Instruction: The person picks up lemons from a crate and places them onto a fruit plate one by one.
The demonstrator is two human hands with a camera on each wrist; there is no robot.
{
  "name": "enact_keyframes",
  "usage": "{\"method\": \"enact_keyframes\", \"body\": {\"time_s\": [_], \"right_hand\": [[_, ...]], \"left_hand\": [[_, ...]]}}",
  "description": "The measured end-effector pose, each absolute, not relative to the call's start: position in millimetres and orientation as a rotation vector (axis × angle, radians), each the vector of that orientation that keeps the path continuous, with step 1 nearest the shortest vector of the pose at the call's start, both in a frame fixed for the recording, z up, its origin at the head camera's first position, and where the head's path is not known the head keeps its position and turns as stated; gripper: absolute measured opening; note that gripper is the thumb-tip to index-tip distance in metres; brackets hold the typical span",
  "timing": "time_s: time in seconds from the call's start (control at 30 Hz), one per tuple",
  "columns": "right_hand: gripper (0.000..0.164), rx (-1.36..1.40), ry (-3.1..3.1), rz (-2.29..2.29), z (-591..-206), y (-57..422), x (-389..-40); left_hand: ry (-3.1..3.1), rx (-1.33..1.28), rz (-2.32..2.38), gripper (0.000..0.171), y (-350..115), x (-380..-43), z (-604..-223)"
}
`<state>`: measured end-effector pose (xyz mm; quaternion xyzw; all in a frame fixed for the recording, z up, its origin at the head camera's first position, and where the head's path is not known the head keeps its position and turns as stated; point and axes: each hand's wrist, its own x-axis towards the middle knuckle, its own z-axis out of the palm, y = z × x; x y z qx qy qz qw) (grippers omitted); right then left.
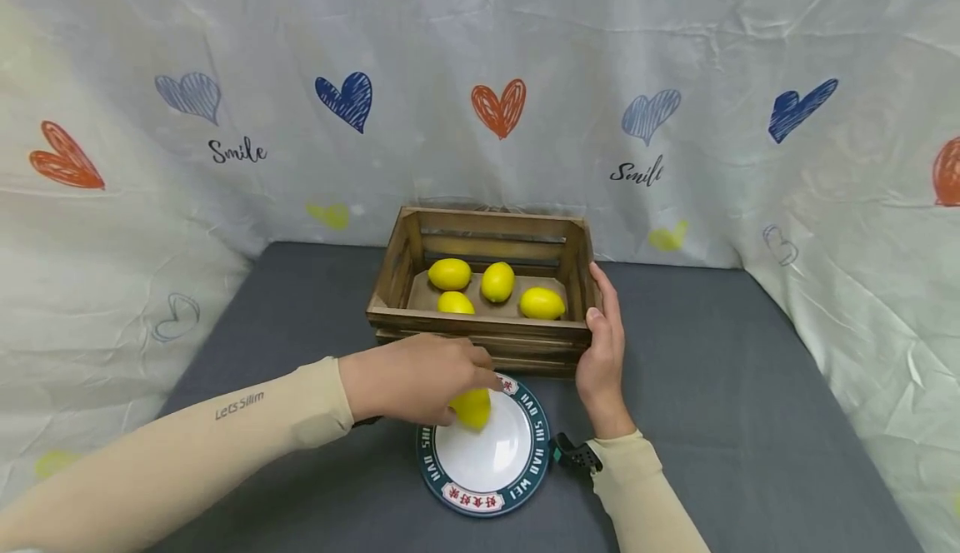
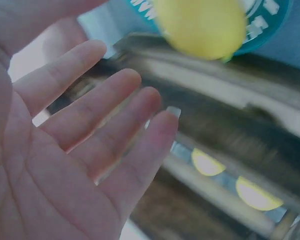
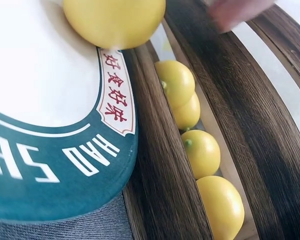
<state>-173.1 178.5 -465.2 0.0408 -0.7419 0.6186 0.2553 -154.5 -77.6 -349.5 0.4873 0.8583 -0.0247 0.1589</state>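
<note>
My left hand is over the plate, palm down, with its fingers loosely extended. Just under it is a lemon, partly hidden by the hand. The left wrist view shows the fingers apart from this lemon. A white plate with a green lettered rim lies in front of the wooden crate. My right hand rests against the crate's right side, fingers straight along it and thumb at the front corner. Several lemons lie inside the crate.
A dark grey cloth covers the table. Behind it and at both sides hangs a pale curtain printed with hearts. The crate stands near the table's back edge.
</note>
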Motion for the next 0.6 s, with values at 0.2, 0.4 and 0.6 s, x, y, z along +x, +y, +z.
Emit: {"method": "enact_keyframes", "body": {"time_s": [0.2,0.4,0.6], "right_hand": [[0.063,0.129,-1.999,1.671,-465.1,181.7,-174.8],[0.063,0.139,-1.999,1.673,-467.1,181.8,-175.9],[0.062,0.132,-2.020,1.684,-469.6,180.6,-173.1]], "left_hand": [[2.399,1.368,0.073,0.056,-72.1,-170.0,-311.9],[2.411,1.384,0.174,0.054,-61.7,-191.4,-285.6],[2.457,1.390,0.260,0.050,-44.9,-220.0,-274.6]]}}
